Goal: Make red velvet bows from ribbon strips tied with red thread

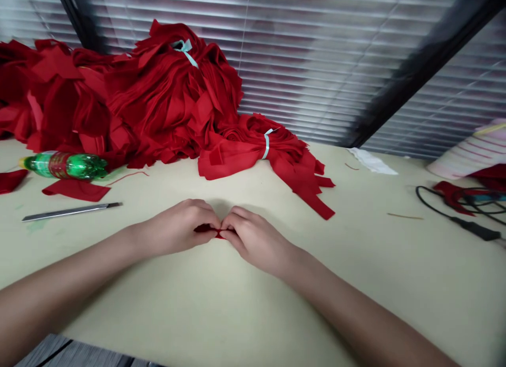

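Observation:
Both hands meet at the middle of the pale table (245, 303), pinching a small piece of red fabric (220, 234) between thumbs and fingers. My left hand (179, 227) is closed on the fabric's left part, and some red shows inside its curled fingers. From the right, my right hand (256, 238) pinches the same piece, its fingertips almost touching those of the left. Most of the fabric is hidden by the fingers, so its full shape cannot be made out.
Heaped red fabric (158, 98) lines the back, with a tied bundle (253, 145) beside it. At left lie a green bottle (65, 165), a slim metal tool (71, 211) and a red scrap (75, 190). A black cable (474, 228) and white tissue (373, 161) lie right, before window blinds (316, 56).

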The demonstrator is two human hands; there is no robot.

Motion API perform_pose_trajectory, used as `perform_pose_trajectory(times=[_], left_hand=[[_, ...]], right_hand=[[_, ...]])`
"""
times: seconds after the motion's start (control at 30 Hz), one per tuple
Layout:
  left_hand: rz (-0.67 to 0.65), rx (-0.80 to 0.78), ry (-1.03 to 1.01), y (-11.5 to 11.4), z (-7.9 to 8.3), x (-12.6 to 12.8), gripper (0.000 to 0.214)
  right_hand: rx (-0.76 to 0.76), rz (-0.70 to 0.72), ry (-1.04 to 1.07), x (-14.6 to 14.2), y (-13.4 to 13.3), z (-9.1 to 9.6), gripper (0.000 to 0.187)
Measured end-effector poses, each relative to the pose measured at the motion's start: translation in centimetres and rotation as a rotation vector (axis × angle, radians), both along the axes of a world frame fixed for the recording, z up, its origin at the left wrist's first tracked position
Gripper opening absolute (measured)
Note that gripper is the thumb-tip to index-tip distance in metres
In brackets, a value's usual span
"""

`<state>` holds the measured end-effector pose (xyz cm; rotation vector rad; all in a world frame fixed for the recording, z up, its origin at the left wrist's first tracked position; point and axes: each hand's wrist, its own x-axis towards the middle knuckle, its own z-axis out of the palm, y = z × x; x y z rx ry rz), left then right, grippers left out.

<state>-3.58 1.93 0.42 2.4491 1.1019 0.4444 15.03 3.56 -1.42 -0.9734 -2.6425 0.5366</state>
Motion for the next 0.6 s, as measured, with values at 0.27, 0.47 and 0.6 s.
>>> perform_pose_trajectory(times=[0.27, 0.47, 0.6], left_hand=[[-0.046, -0.016, 0.068, 0.5, 0.0, 0.2, 0.018], [-0.031, -0.027, 0.073, 0.4, 0.0, 0.2, 0.018], [-0.022, -0.021, 0.097, 0.4, 0.2, 0.3, 0.018]], right_hand=[[-0.097, 0.052, 0.059, 1.2, 0.9, 1.4, 0.008], [-0.185, 0.04, 0.024, 2.4, 1.4, 2.1, 0.008], [-0.217, 0.036, 0.03, 2.4, 1.6, 1.9, 0.01]])
